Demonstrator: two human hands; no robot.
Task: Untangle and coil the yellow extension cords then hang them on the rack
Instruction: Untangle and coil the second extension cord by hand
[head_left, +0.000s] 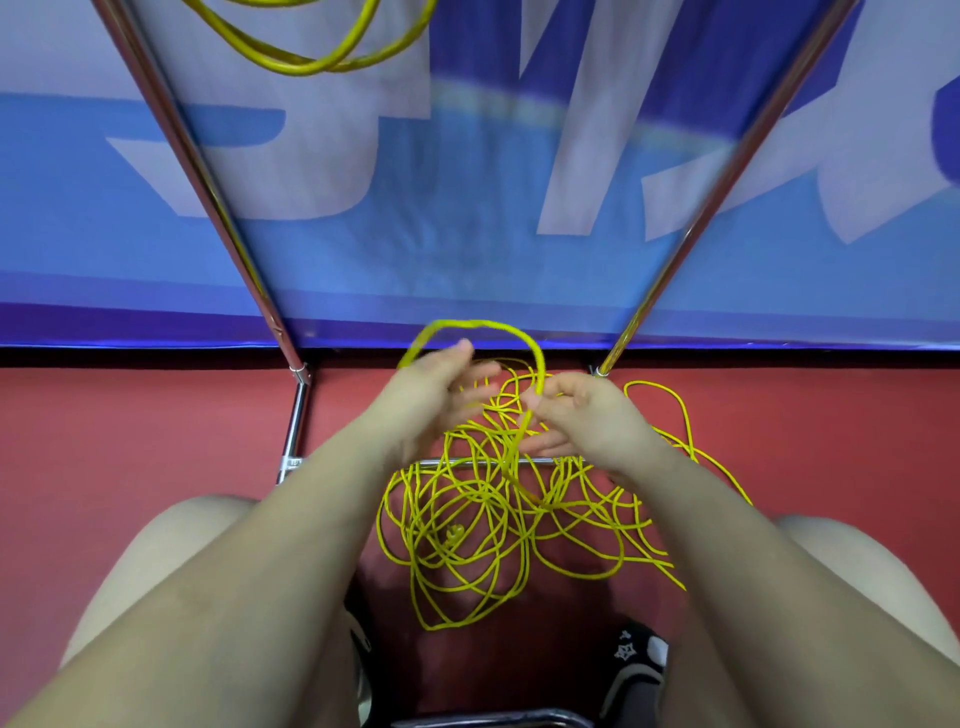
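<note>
On the far left, a chrome rack leg (187, 156) slants down to the red floor (130, 426), with a blue banner (363, 249) behind it. A coiled cord (311, 62) already hangs at the top left. My left hand (436, 395) is raised over the floor, fingers fairly straight and spread; a blurred yellow loop (483, 327) arches from behind it over to my right hand (582, 410). I cannot tell whether the left grips the loop. My right fingers curl, thumb and forefinger pinching the loop where it drops down into the tangle (498, 519). That tangle lies on the floor between my knees, draped over the rack's low crossbar (447, 461). The right rack leg (727, 182) rises far right.
</note>
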